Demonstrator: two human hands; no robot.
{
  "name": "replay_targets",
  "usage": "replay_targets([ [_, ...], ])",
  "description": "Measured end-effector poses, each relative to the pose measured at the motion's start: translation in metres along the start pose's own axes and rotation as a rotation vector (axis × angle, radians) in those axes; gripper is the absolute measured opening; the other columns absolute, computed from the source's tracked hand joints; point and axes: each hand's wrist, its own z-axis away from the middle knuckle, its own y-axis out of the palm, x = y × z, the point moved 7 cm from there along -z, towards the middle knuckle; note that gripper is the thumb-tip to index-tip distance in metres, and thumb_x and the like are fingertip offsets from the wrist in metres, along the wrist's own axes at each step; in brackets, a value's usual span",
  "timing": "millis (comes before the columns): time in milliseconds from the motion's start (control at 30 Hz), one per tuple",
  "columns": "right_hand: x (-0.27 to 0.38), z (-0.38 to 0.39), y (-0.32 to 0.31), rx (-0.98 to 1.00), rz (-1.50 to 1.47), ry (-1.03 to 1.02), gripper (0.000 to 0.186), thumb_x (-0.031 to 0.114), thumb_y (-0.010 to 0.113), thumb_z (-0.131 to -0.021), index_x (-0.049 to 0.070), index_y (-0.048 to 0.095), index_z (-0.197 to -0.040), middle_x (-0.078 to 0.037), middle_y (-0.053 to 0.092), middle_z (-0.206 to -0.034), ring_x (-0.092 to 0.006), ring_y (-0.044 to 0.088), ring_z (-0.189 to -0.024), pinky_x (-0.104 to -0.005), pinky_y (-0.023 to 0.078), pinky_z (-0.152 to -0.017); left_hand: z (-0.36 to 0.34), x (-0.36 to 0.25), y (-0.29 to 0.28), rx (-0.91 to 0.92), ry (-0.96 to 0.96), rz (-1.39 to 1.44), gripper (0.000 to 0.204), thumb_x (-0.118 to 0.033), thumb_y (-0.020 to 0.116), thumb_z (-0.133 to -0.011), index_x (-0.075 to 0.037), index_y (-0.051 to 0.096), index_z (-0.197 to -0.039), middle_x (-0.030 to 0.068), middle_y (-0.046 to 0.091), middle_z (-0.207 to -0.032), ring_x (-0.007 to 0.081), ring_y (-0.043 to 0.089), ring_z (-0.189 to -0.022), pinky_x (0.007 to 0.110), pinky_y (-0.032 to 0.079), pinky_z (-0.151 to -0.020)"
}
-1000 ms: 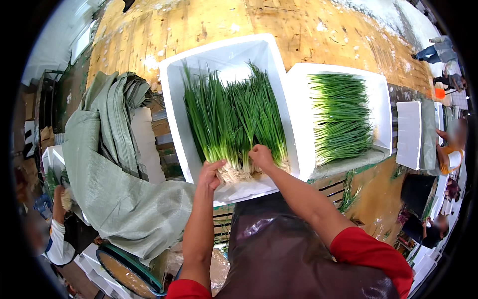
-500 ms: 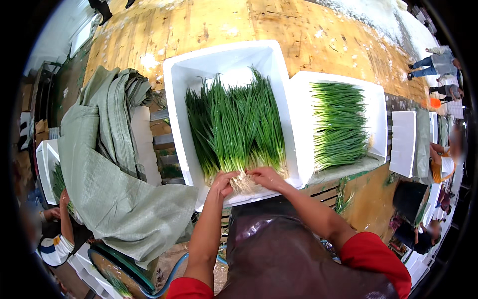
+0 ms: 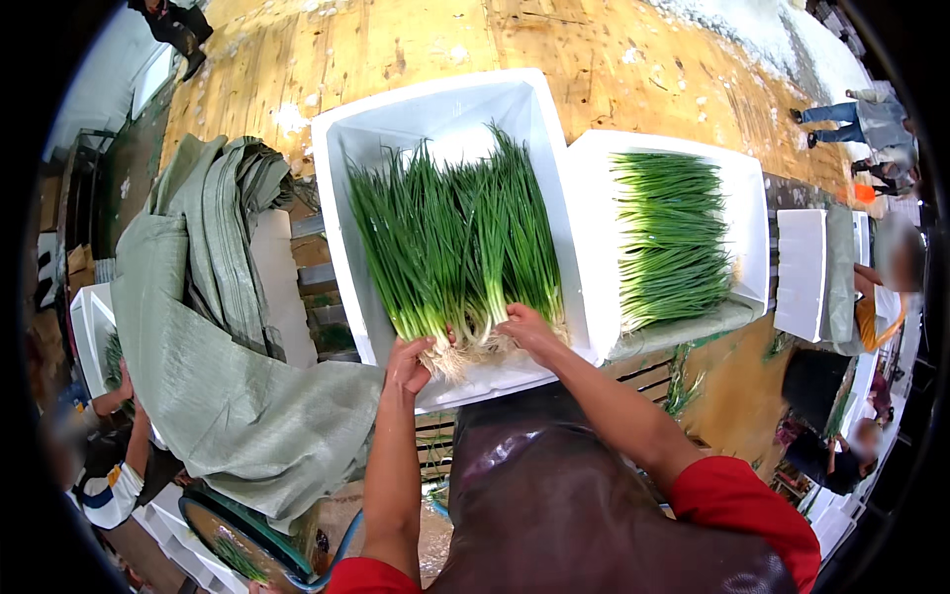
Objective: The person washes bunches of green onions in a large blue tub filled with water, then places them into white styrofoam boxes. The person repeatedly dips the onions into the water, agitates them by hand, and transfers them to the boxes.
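Note:
A white foam box [image 3: 346, 287] in front of me holds bunches of spring onions [image 3: 450, 218], green tops pointing away and pale roots toward me. My left hand [image 3: 408, 366] is closed round the white stem ends of the left bunch, just above its roots. Some of its fingers are hidden by the stems. At the middle-right of the box, my right hand [image 3: 531, 334] grips the stems of another bunch. A small gap shows between the two gripped bunches near the roots.
A second white foam box [image 3: 747, 218] with neatly layered spring onions adjoins on the right. Grey-green woven sheeting [image 3: 247, 396] drapes over things at left. Wooden boards [image 3: 416, 45] lie beyond. Co-workers are at both sides; a basin [image 3: 247, 540] stands lower left.
My hands have moved apart: the left shifted left with its bunch, the right slightly up. The onions have spread, with a gap between bunches. The view has shifted a little.

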Motion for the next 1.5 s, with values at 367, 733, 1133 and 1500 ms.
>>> replay_targets([
  [367,0.050,0.045,0.026,0.091,0.985,-0.360,0.054,0.035,0.056,-0.092,-0.001,0.048,-0.132,-0.029,0.059,-0.120,-0.0438,0.058,-0.110,-0.0500,0.047,-0.091,-0.042,0.089,0.025,-0.106,-0.163,-0.145,0.025,-0.008,0.070,-0.091,0.005,0.062,-0.111,0.0171,0.068,-0.104,0.0312,0.070,-0.093,0.048,0.060,-0.084],
  [733,0.056,0.063,0.056,0.268,1.163,-0.254,0.072,0.041,0.040,-0.095,-0.003,0.028,-0.150,-0.028,0.067,-0.105,-0.0452,0.067,-0.089,-0.0533,0.052,-0.081,-0.030,0.073,0.023,0.023,-0.081,-0.159,0.034,-0.012,0.067,-0.091,0.009,0.063,-0.118,0.0223,0.070,-0.107,0.0321,0.071,-0.096,0.042,0.059,-0.088],
  [1133,0.005,-0.020,0.001,-0.283,1.037,-0.023,0.041,0.039,0.071,-0.081,0.001,0.066,-0.096,-0.024,0.070,-0.098,-0.0402,0.069,-0.089,-0.0507,0.055,-0.076,0.001,-0.011,0.011,-0.148,0.151,-0.202,0.026,-0.012,0.072,-0.085,0.009,0.064,-0.097,0.0188,0.068,-0.081,0.0281,0.070,-0.067,0.039,0.062,-0.062],
  [1500,0.015,0.028,-0.032,-0.135,0.074,0.010,0.024,0.017,0.064,-0.085,0.004,0.059,-0.105,-0.004,0.059,-0.093,-0.0123,0.052,-0.078,-0.0326,0.043,-0.063,-0.008,0.041,-0.005,-0.131,-0.045,-0.050,0.018,-0.010,0.064,-0.088,0.008,0.063,-0.092,0.0177,0.066,-0.079,0.0306,0.068,-0.073,0.049,0.060,-0.081],
])
